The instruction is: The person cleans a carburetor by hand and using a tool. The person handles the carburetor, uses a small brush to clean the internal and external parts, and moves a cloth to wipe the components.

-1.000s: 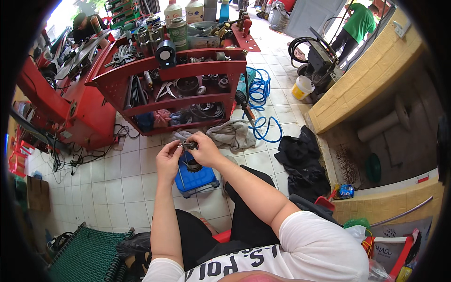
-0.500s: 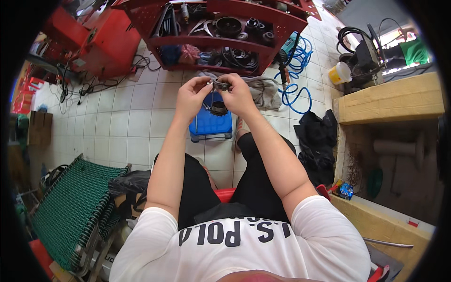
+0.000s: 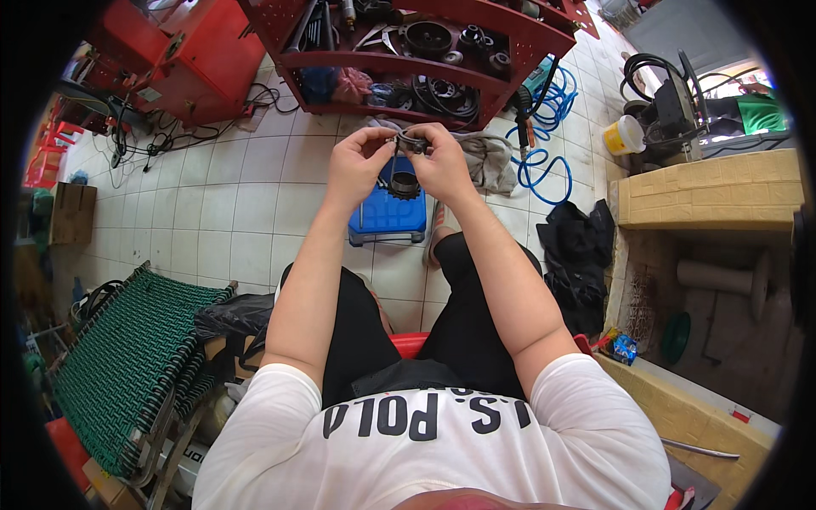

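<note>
Out over the blue stool-like box [image 3: 388, 219], my left hand [image 3: 360, 167] and my right hand [image 3: 444, 165] are raised close together. Between their fingertips is a small dark, rounded metal part [image 3: 411, 141]. My right thumb and fingers pinch it from the right. My left thumb and forefinger close on its left side, where a small piece is too fine to make out. Below the hands, a dark toothed metal ring [image 3: 404, 185], like a sprocket, appears on the box top. A thin rod-like tool beside it is partly hidden by my left hand.
A red tool cart [image 3: 391, 61] with metal parts on its shelves stands ahead. Right of it lie a grey cloth [image 3: 489, 160], coiled blue hose [image 3: 544, 174] and a black garment [image 3: 575, 246]. A green woven folding seat [image 3: 136, 365] is at left; a white-yellow bucket [image 3: 624, 134] stands far right.
The view has shifted slightly, so the cart and box sit a little farther right and higher. Both hands keep their grip on the small metal part, turning it slightly.
</note>
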The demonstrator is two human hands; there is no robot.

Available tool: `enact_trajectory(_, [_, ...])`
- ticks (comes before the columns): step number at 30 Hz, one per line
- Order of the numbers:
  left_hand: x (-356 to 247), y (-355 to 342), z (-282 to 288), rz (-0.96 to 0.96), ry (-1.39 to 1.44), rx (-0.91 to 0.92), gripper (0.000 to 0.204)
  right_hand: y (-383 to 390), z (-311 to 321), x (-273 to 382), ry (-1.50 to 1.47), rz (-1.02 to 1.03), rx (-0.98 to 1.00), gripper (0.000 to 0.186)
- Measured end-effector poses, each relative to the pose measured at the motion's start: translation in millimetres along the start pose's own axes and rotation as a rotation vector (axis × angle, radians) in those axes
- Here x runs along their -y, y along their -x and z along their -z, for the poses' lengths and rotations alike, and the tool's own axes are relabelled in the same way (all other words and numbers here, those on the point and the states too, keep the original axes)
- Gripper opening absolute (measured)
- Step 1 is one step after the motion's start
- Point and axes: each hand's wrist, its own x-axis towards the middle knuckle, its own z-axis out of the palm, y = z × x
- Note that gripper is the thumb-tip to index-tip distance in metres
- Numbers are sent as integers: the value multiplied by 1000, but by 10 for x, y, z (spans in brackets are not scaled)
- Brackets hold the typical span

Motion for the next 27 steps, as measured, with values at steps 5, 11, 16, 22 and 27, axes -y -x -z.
enact_trajectory(5, [3, -1, -34, -122, -10, -9, 24, 2, 3, 9, -14, -15, 11, 24])
enact_trajectory(11, [19, -15, 11, -2, -40, -4, 24, 13, 7, 43, 37, 23, 9, 25])
enact_trajectory(16, [49, -10, 6, -52, -17, 24, 24, 7, 15, 58, 37, 5, 8, 25])
enact_trajectory(22, [61, -28, 2, -69, 0, 19, 27, 7, 17, 52, 41, 10, 14, 24])
enact_trajectory(27, [46, -27, 46, 0, -31, 34, 26, 7, 15, 41, 60, 31, 17, 24])
